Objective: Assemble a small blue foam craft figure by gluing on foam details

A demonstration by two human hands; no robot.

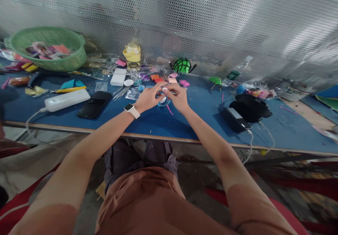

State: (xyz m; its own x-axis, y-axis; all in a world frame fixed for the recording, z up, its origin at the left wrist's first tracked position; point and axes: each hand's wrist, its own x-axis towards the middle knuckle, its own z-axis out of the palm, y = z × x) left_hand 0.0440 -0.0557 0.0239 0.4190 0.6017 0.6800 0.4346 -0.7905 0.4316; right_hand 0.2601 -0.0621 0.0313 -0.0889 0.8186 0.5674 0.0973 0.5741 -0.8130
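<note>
My left hand [149, 97], with a watch [129, 107] on its wrist, meets my right hand [179, 96] above the middle of the blue table. Both hands have their fingers curled round a small white lump [164, 89], pinched between the fingertips. Just under the fingers lies a blue and white item [162, 101], partly hidden by the hands. Beside it a thin pink stick [169, 109] rests on the table. Soft-looking orange blocks [156, 78] and a pink block [184, 83] lie right behind the hands.
Left are a green basket [79, 57], a white power strip [67, 100] and a black phone [94, 104]. A yellow-lidded jar [132, 56] and green turtle-like figure [182, 65] stand behind. Right are a bottle [236, 74], black case [249, 106] and cabled black device [235, 119].
</note>
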